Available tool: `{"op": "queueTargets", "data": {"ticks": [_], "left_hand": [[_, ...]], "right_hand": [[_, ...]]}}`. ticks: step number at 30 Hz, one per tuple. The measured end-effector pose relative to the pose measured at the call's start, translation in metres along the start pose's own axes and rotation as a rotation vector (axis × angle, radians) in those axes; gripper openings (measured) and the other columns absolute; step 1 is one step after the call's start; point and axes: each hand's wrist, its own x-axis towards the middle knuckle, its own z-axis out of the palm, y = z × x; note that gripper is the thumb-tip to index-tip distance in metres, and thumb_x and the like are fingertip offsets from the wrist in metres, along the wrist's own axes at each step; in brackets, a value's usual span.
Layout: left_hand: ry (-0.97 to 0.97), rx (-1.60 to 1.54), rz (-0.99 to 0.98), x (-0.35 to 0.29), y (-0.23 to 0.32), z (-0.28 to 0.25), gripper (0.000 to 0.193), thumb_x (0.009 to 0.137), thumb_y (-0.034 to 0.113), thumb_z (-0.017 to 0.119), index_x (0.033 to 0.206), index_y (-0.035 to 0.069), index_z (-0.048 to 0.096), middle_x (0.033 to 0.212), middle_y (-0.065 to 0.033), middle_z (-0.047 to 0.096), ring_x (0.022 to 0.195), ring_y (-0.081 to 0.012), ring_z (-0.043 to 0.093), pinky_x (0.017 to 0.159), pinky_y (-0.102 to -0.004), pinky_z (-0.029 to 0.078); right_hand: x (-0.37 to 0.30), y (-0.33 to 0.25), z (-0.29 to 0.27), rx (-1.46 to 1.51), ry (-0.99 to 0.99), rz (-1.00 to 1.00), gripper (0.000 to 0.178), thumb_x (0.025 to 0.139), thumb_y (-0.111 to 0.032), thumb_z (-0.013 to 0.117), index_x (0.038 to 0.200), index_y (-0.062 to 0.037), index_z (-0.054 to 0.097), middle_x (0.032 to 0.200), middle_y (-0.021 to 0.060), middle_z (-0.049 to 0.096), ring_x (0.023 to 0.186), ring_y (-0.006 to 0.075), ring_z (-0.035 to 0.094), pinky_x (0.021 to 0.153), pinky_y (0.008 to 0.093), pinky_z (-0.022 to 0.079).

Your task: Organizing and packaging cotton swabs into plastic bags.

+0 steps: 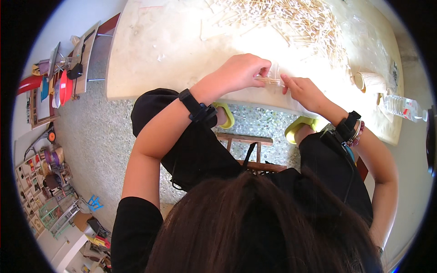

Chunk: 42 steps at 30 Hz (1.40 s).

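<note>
Over the near edge of the table, my left hand [248, 72] pinches one end of a small bundle of cotton swabs [267, 80]. The thin wooden sticks lie sideways between my two hands, and what looks like a clear plastic bag [275, 73] surrounds them. My right hand [302, 91] has its thumb and fingers closed at the bag's other end. Glare blurs the film, so how far the sticks sit inside it is hard to see. Beyond my hands a large loose pile of cotton swabs [314, 29] spreads over the table.
The pale table [150, 59] reaches across in front of me. Clear plastic film [368, 41] lies at its right side. Near the right edge are a woven cylindrical container [369, 83] and a clear plastic bottle [403, 107] on its side. A wooden stool [246, 139] stands between my feet.
</note>
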Motion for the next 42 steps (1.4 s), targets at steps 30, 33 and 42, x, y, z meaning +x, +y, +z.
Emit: {"op": "queueTargets", "data": {"ticks": [30, 33, 42], "left_hand": [[0.021, 0.021, 0.034, 0.000, -0.001, 0.005, 0.025, 0.067, 0.013, 0.070, 0.078, 0.006, 0.049, 0.059, -0.0062, 0.045, 0.059, -0.0250, 0.050, 0.053, -0.0356, 0.039], [0.010, 0.005, 0.024, 0.000, 0.000, 0.004, 0.024, 0.067, 0.013, 0.070, 0.078, 0.006, 0.049, 0.058, -0.0060, 0.044, 0.058, -0.0247, 0.049, 0.053, -0.0356, 0.038], [-0.005, -0.017, 0.021, 0.002, -0.001, 0.005, 0.023, 0.067, 0.013, 0.070, 0.077, 0.006, 0.050, 0.057, -0.0064, 0.044, 0.056, -0.0232, 0.048, 0.051, -0.0345, 0.037]], "right_hand": [[0.011, 0.001, 0.017, -0.063, -0.062, -0.122, 0.037, 0.096, -0.032, 0.028, 0.087, 0.0002, 0.046, 0.071, 0.0169, 0.052, 0.068, 0.0320, 0.051, 0.064, 0.0414, 0.040], [0.008, -0.006, 0.020, -0.218, 0.005, -0.161, 0.036, 0.096, -0.028, 0.029, 0.089, 0.0024, 0.046, 0.079, 0.0254, 0.058, 0.080, 0.0419, 0.056, 0.073, 0.0489, 0.042], [0.009, -0.007, 0.023, -0.303, 0.089, -0.211, 0.030, 0.094, -0.028, 0.038, 0.094, 0.0005, 0.048, 0.074, 0.0227, 0.059, 0.073, 0.0394, 0.057, 0.068, 0.0472, 0.044]]}}
